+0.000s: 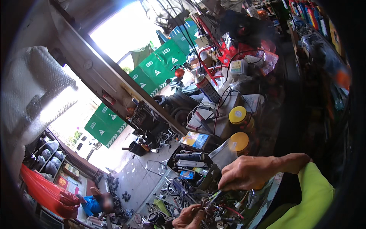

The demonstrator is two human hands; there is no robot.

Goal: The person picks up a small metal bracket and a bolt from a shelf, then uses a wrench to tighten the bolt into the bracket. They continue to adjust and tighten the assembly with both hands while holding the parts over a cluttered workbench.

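My right hand (244, 173), at the end of a yellow-green sleeve, is closed around a slim metal rod-like tool (214, 198). Its far part slants down toward my left hand (189, 218) at the lower edge. The fingers of that left hand pinch a small dark metal piece (202, 205), too small to name. The tool's tip meets or nearly meets this piece; I cannot tell which. Beneath both hands lies a jumble of loose metal parts (225, 221), cables and fittings. A dark bin of tools and small packs (190, 164) stands just beyond.
Two jars with yellow lids (239, 141) stand beyond my right hand. A spray can (207, 88) leans farther back, near jumper-cable clamps (204, 122). A red plastic bag (49, 192) hangs at the lower left, beside a person in blue (91, 206). Green barriers (156, 68) line the outside.
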